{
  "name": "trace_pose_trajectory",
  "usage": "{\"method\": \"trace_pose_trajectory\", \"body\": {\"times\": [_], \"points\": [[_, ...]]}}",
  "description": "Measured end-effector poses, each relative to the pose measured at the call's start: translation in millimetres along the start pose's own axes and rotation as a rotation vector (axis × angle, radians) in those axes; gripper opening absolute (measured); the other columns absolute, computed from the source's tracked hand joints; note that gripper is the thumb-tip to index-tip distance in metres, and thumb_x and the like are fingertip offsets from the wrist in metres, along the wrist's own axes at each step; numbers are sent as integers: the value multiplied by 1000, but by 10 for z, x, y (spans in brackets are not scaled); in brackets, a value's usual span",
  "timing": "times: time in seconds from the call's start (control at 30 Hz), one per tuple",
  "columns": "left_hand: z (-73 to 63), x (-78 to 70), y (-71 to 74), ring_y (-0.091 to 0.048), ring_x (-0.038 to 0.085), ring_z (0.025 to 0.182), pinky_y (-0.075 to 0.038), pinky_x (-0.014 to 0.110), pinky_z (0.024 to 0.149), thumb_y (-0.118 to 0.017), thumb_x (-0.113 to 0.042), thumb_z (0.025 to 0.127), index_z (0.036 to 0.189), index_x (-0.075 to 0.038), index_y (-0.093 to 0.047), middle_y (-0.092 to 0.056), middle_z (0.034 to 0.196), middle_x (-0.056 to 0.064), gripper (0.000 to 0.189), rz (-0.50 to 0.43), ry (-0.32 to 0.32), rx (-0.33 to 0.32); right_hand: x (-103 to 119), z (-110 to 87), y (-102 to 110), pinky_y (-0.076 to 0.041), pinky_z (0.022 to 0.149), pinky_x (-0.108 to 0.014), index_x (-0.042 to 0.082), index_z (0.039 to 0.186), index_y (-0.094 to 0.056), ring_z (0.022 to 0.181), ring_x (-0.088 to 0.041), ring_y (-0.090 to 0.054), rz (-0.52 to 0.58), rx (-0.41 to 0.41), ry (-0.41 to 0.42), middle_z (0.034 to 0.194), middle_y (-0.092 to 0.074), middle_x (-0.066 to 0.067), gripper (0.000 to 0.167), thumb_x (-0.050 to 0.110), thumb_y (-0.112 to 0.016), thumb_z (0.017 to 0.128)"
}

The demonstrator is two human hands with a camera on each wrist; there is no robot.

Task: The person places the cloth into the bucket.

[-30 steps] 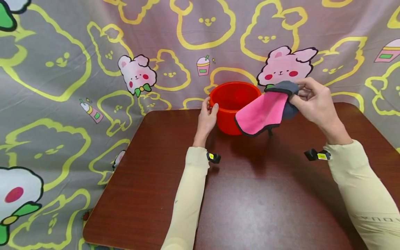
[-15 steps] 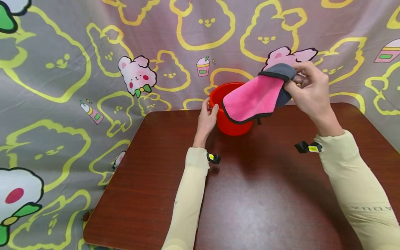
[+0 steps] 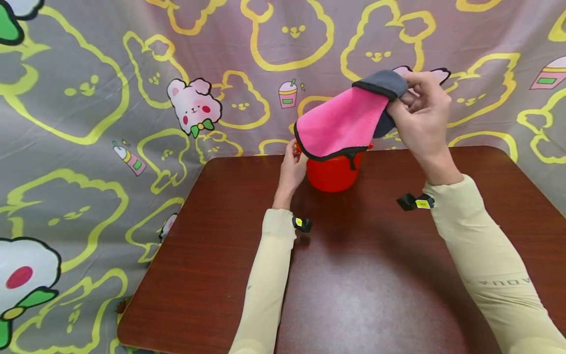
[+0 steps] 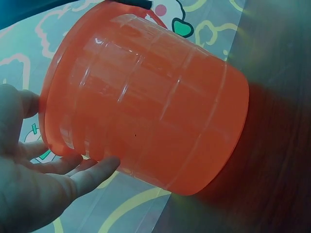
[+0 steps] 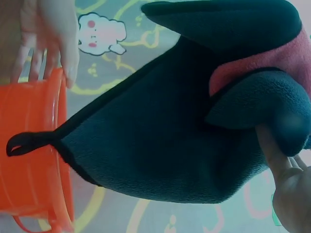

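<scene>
A red plastic bucket (image 3: 331, 178) stands upright at the back of the table. At the left of its rim, my left hand (image 3: 292, 172) holds it, with several fingers along the outer wall in the left wrist view. My right hand (image 3: 422, 113) pinches a two-sided cloth (image 3: 340, 120), pink on one face and dark grey on the other, edged in black. The cloth hangs over the bucket and hides its mouth in the head view. In the right wrist view, the cloth's black hanging loop (image 5: 29, 141) dangles in front of the bucket's side.
The brown wooden table (image 3: 212, 255) has rounded corners. Behind and to the left of it hangs a grey curtain (image 3: 247, 44) with yellow outlines and cartoon rabbits. A small camera is strapped to each wrist.
My right hand has carried the cloth left and upward, from the bucket's right side to above its mouth. The left hand and the bucket have stayed in place.
</scene>
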State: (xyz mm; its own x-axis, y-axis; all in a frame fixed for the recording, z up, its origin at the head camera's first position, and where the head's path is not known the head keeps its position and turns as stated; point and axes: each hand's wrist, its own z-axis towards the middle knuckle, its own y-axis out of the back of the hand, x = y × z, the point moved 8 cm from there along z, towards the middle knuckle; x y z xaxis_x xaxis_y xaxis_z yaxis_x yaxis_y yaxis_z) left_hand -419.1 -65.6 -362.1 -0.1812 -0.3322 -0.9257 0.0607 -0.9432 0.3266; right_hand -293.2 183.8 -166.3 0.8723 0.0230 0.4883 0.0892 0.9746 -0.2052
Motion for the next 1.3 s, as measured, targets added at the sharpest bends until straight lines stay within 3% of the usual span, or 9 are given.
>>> {"method": "trace_pose_trajectory", "body": {"times": [0.17, 0.4, 0.6, 0.73, 0.87, 0.93, 1.03, 1.17, 1.3], "points": [[-2, 2, -14, -55, 22, 123, -50, 40, 101, -52, -53, 96, 150, -29, -32, -51, 142, 6, 63, -11, -14, 10, -36, 0, -45, -41, 56, -13, -15, 106, -60, 62, -8, -52, -62, -28, 36, 89, -62, -1, 24, -9, -60, 82], [-16, 1, -27, -54, 25, 126, -51, 41, 100, -54, -45, 98, 150, -32, -31, -46, 145, 7, 59, -57, 8, 24, -180, -59, -60, -52, 61, -12, -12, 103, -61, 68, -6, -65, -77, -67, 31, 90, -63, 2, 21, -9, -60, 82], [-31, -1, -33, -50, 30, 134, -41, 44, 111, -54, -40, 99, 149, -29, -34, -46, 146, 11, 55, -28, 1, 1, -382, -154, -36, -55, 67, -14, -8, 100, -61, 67, -6, -66, -45, -103, -55, 88, -59, 0, 17, -8, -61, 83], [-18, 7, -38, -51, 29, 133, -41, 42, 112, -53, -41, 99, 150, -28, -34, -47, 145, 11, 56, -24, -4, -12, -584, -221, -2, -56, 70, -13, -2, 102, -62, 70, -5, -68, -83, -73, -147, 89, -59, 0, 18, -5, -59, 85], [-13, 19, -31, -51, 28, 132, -41, 41, 112, -52, -39, 99, 151, -27, -33, -48, 144, 10, 57, -27, -2, -18, -842, -280, 48, -54, 69, -11, -4, 108, -63, 68, -1, -66, -216, -18, -211, 89, -61, 5, 22, 0, -59, 87], [-17, 22, -30, -51, 28, 132, -41, 41, 112, -52, -38, 99, 151, -26, -32, -47, 145, 11, 57, -25, -3, -18, -989, -310, 77, -55, 73, -13, -2, 114, -64, 76, -4, -70, -320, 32, -287, 95, -65, 0, 26, 7, -60, 89], [-25, 27, -22, -50, 28, 133, -41, 41, 112, -52, -37, 99, 151, -25, -32, -46, 146, 11, 57, -35, -1, -15, -1173, -367, 58, -57, 88, -30, 9, 129, -61, 103, -18, -71, -488, 197, -431, 115, -68, -11, 37, 20, -59, 94], [-26, 34, -2, -50, 28, 133, -43, 40, 111, -53, -40, 99, 151, -27, -33, -47, 145, 9, 57, -41, 4, -12, -1265, -462, -24, -45, 105, -52, 18, 145, -48, 126, -37, -57, -610, 438, -547, 140, -56, -19, 49, 30, -51, 98], [-31, 27, 3, -51, 27, 131, -44, 40, 109, -53, -42, 99, 151, -27, -32, -48, 144, 8, 58, -37, 4, -5, -1267, -502, -22, -43, 108, -51, 15, 145, -47, 128, -34, -54, -649, 488, -565, 142, -54, -17, 49, 30, -48, 98]]}}
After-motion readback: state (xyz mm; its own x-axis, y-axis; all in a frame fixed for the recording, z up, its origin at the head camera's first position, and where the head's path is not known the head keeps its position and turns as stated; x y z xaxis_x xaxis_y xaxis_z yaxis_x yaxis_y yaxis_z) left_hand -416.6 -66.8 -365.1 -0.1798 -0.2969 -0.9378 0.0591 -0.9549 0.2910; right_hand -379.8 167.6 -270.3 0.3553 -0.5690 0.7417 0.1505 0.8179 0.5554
